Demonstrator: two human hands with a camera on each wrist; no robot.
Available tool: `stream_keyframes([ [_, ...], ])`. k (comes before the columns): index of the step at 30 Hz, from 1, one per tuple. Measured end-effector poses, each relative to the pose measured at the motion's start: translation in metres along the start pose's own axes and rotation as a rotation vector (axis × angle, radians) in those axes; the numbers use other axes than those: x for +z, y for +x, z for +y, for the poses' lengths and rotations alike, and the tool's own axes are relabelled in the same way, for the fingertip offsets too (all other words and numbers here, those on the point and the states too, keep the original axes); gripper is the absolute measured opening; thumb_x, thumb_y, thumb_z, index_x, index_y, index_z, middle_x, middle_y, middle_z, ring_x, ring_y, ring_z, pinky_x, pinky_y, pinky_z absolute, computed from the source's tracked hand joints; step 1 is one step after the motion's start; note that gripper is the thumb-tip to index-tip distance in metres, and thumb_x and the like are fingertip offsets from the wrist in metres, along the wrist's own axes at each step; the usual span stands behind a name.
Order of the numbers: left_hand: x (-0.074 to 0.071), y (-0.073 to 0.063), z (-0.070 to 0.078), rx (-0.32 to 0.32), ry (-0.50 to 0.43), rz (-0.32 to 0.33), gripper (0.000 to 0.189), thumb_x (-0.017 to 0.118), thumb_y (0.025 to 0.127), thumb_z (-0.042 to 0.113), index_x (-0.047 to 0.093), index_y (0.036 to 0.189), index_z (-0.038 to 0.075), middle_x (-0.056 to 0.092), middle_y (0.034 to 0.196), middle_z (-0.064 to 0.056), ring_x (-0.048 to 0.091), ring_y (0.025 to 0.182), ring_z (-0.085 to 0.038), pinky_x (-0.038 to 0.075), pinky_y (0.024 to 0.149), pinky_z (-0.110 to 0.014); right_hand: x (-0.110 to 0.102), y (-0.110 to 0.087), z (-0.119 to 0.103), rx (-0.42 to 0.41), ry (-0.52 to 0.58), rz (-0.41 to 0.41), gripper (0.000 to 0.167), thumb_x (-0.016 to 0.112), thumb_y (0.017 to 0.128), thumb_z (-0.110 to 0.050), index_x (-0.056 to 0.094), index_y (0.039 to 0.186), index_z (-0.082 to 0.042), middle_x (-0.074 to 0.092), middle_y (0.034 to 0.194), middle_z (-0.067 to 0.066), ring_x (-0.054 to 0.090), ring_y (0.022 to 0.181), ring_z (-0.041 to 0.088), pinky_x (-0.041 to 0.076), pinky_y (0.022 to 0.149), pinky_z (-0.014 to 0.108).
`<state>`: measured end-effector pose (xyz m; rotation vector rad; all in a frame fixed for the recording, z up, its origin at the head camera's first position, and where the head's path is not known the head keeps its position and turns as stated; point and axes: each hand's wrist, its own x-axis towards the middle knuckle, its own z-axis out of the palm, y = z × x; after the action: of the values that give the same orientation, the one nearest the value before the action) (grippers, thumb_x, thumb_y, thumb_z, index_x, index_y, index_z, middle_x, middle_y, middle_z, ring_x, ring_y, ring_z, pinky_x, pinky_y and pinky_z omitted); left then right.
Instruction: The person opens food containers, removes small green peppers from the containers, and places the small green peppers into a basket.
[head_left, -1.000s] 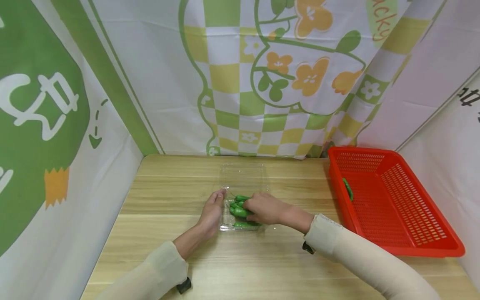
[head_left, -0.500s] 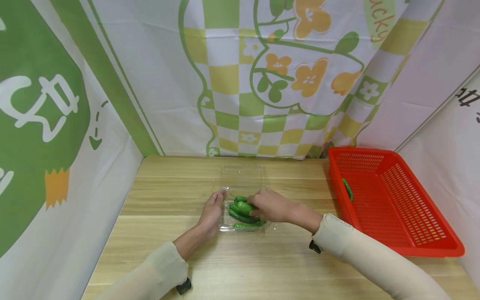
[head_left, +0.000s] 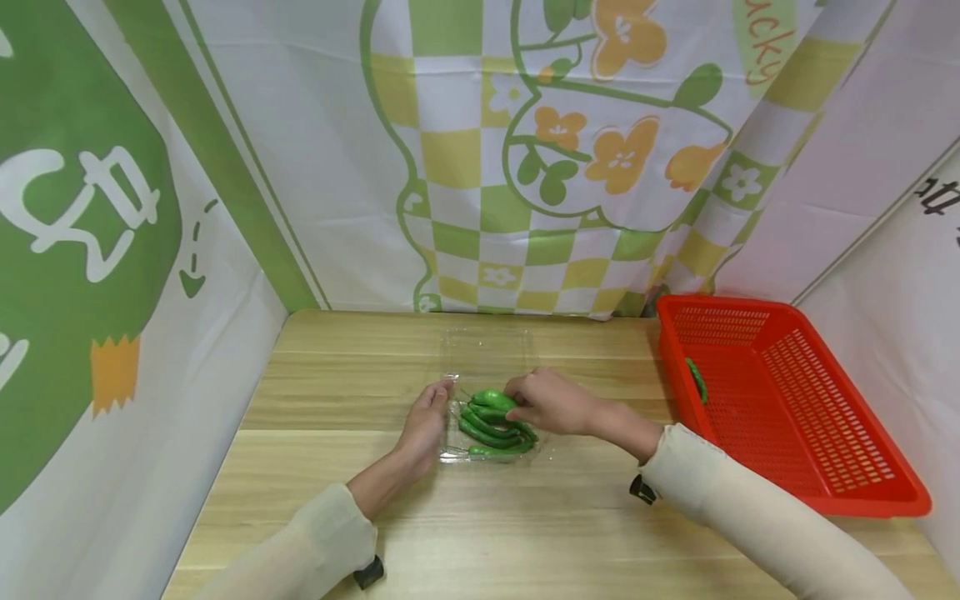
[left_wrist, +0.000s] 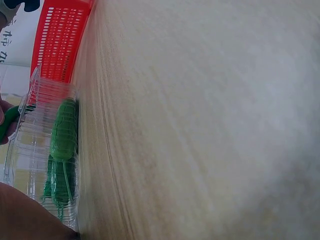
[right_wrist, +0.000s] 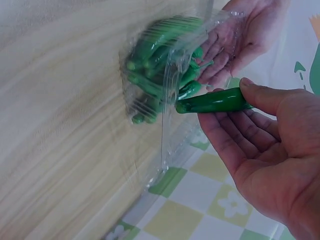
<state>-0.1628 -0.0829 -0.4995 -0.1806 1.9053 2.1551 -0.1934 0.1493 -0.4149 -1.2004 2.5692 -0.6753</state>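
Head view: left hand grips the clear box, right hand pinches a pepper at its rim; packing, I'd judge, is nearly done; several peppers inside, one in the red basket.

Bare wooden tabletop at bottom centre leaves a wide passage below the clear plastic clamshell. The left hand and right hand block its two sides. At lower right, the sleeved right forearm crosses before the red plastic basket, whose raised walls bar low passage; its top is open.
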Motion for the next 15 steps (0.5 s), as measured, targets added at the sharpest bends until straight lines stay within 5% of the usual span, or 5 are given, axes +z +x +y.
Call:
stream_keyframes([
  [6,0.0,0.0,0.0,-0.001,-0.005,0.002,0.047,0.026,0.117,0.016,0.034,0.159,-0.003,0.027,0.17,-0.024,0.018,0.16,-0.044,0.011,0.132,-0.059,-0.014,-0.005,-0.001,0.012,-0.014,0.024,0.024,0.077,0.097,-0.01,0.06,0.081,-0.011,0.047,0.062,-0.008,0.032,0.055,-0.001,0.029,0.053,0.016],
  [11,0.0,-0.001,0.0,0.005,-0.011,-0.001,0.047,0.026,0.117,0.015,0.033,0.159,-0.004,0.026,0.171,-0.025,0.018,0.16,-0.044,0.01,0.132,-0.06,-0.028,-0.011,0.002,0.028,-0.046,0.061,0.008,0.078,0.097,-0.009,0.071,0.095,-0.005,0.072,0.077,0.0,0.052,0.06,-0.003,0.045,0.057,0.016],
  [15,0.0,0.0,0.0,0.008,-0.014,-0.004,0.047,0.026,0.117,0.015,0.034,0.159,-0.004,0.026,0.171,-0.025,0.017,0.16,-0.045,0.011,0.132,-0.06,-0.041,-0.016,0.005,0.049,-0.049,0.086,0.013,0.078,0.096,-0.005,0.074,0.106,0.002,0.078,0.089,0.007,0.063,0.07,0.001,0.054,0.061,0.019],
])
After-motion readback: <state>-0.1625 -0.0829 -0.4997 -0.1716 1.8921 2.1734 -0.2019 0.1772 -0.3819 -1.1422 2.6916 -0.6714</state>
